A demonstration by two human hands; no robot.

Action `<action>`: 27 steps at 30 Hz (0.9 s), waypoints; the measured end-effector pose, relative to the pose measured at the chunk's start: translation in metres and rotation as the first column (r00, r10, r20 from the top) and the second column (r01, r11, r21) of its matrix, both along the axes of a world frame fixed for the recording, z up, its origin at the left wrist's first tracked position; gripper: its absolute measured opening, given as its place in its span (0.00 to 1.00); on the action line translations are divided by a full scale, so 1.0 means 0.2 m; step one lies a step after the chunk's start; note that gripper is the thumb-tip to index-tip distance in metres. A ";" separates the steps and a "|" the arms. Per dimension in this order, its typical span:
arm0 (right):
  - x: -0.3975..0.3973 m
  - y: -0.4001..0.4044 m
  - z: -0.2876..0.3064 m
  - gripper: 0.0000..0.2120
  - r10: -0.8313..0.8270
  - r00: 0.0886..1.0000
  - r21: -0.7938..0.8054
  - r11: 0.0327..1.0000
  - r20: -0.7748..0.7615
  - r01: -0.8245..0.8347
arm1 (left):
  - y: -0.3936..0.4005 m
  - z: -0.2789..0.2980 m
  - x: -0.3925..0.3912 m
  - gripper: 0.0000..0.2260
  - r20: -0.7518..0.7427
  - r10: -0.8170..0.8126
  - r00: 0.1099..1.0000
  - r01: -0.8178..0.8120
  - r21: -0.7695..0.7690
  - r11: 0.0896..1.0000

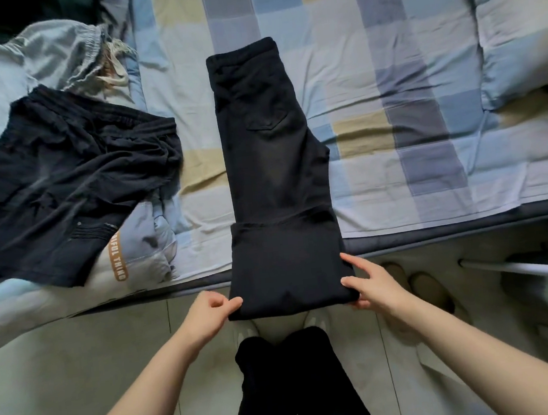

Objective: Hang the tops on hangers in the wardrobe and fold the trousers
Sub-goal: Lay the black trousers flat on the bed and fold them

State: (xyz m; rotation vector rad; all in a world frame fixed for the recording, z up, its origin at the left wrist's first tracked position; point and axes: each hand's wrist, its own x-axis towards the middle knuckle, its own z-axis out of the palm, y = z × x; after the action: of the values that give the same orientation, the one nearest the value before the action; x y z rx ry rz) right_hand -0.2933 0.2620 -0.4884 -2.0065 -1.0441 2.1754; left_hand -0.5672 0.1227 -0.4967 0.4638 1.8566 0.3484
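Black trousers [270,147] lie lengthwise on the checked bed, waistband at the far end, legs laid one on the other. Their lower part is doubled back on top, and that fold overhangs the bed's front edge. My left hand [209,314] pinches the fold's near left corner. My right hand [372,281] grips its near right corner, thumb on top. A second pair of dark trousers [63,184] lies crumpled at the left. A grey pair with a drawstring waist [67,56] lies behind it.
The bed [389,96] has a blue, grey and beige checked cover. A pale duvet with an orange label [117,259] lies under the left clothes. On the tiled floor are slippers [424,286] and a white rod [523,270] at right. My own legs stand below.
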 end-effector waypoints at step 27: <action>-0.46 0.98 -0.16 0.08 0.015 0.985 -0.019 1.000 0.172 -0.012 | 1.27 -0.10 -0.10 0.10 -0.293 -0.903 0.314 0.946 0.179 0.271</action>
State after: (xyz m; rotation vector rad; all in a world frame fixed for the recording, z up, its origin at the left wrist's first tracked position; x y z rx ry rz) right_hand -0.3859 0.4582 -0.5207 -2.2358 -1.0618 2.0541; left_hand -0.5870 0.3770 -0.5167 1.7705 1.2992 -0.2374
